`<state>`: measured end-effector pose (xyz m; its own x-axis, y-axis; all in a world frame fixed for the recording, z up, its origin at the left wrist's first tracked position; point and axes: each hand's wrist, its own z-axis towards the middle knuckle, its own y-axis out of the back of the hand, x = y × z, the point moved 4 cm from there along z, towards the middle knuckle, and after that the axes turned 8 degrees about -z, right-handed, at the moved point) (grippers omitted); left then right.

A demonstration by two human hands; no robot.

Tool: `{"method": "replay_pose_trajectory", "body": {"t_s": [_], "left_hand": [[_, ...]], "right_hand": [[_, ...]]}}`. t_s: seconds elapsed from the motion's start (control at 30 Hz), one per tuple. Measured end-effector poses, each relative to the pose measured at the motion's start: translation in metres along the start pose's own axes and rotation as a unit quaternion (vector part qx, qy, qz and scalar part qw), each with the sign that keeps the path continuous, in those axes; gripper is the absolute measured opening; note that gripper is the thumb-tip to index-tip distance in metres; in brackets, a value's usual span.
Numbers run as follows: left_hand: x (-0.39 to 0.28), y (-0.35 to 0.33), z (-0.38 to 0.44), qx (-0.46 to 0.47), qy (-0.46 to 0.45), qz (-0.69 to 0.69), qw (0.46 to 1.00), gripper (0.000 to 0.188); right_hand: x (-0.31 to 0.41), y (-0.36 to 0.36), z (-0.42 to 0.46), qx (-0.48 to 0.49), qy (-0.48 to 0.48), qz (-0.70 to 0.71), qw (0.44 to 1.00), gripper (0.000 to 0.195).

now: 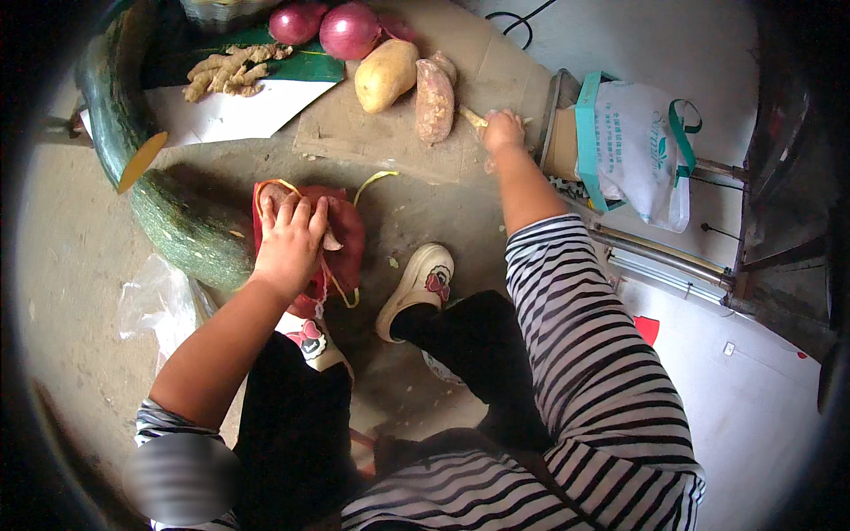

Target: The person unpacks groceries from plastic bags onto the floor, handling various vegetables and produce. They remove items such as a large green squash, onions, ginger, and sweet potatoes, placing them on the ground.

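My left hand point(292, 239) lies palm down, fingers slightly spread, over brown tubers point(333, 241) on a red bag point(348, 222) with yellow ties. Its palm is hidden, so I cannot tell whether it grips one. Reaching far forward, my right hand point(503, 133) has its fingers closed around a thin, pale yellow root-like piece point(471, 117) whose ends stick out on both sides. This piece is at the right part of a flattened cardboard sheet point(378, 149). Just left of that hand are rough sweet potatoes point(435, 103) and a smooth yellow potato point(386, 76).
Red onions point(350, 31) and ginger root point(232, 70) lie at the back. A long green squash point(192, 229) and a cut one point(109, 126) curve along the left, near a clear plastic bag point(163, 305). A white-and-teal bag point(637, 149) stands right. My clogs point(418, 285) are below.
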<state>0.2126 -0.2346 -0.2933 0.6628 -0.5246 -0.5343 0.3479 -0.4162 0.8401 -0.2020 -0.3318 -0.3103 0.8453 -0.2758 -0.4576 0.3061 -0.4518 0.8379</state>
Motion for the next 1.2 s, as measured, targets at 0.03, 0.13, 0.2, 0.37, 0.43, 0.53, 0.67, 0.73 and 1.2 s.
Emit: {"method": "replay_pose_trajectory", "body": {"t_s": [0.03,0.13,0.2,0.37,0.43,0.53,0.67,0.73,1.2], "left_hand": [[0.000,0.000,0.000,-0.006,-0.002,-0.005,1.000,0.060],[-0.001,-0.001,0.000,0.019,0.006,-0.005,1.000,0.069],[0.001,-0.002,-0.001,0.022,0.010,-0.002,1.000,0.072],[0.003,-0.005,-0.002,0.029,0.012,-0.013,0.999,0.071],[0.004,-0.006,-0.003,0.015,0.013,-0.009,1.000,0.070],[0.002,-0.003,-0.001,0.022,0.013,-0.016,1.000,0.070],[-0.004,0.001,0.005,0.012,0.004,-0.020,1.000,0.069],[-0.001,-0.003,0.002,0.004,0.008,-0.012,1.000,0.068],[0.003,-0.004,-0.002,0.024,0.007,0.009,1.000,0.072]], "right_hand": [[0.001,0.004,0.000,0.020,0.016,-0.004,1.000,0.036],[-0.003,0.003,0.006,0.105,-0.027,0.341,0.934,0.038],[0.004,0.016,-0.004,0.158,-0.031,0.665,0.729,0.040],[0.025,0.057,-0.049,0.327,0.143,0.826,0.436,0.038],[0.028,0.066,-0.056,0.330,0.167,0.837,0.404,0.038],[0.020,0.058,-0.051,0.265,0.089,0.823,0.494,0.034],[0.000,0.005,-0.020,0.087,0.000,0.668,0.739,0.035],[0.024,0.020,-0.035,0.081,0.010,0.653,0.753,0.033],[-0.048,-0.018,0.035,0.148,0.011,0.297,0.943,0.033]]}}
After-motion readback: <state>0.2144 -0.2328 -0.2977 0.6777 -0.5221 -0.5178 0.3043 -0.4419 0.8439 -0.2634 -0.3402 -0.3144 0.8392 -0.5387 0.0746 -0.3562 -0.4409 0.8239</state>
